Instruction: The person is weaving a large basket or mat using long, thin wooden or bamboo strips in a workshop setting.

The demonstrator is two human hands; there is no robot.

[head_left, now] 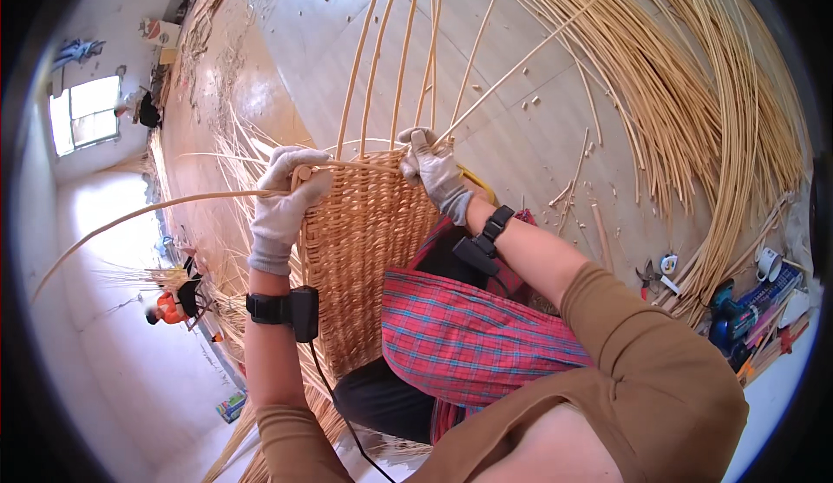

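A woven wicker panel (pixel 360 240) stands upright in front of my lap, with several long cane stakes (pixel 371 62) rising from its top edge. My left hand (pixel 286 192), in a whitish work glove, closes around a cane strand (pixel 173 200) at the panel's upper left corner. The strand's loose end curves far out to the left. At the upper right corner my right hand (pixel 431 166), gloved too, pinches a strand among the stakes at the woven edge. Its fingertips partly hide that spot.
Large bundles of cane (pixel 642 92) lie on the floor at the right. Pliers (pixel 647 276), a white mug (pixel 769 264) and a teal power tool (pixel 724 301) sit far right. A checked red cloth (pixel 477 335) covers my lap. Another person (pixel 173 302) works at the left.
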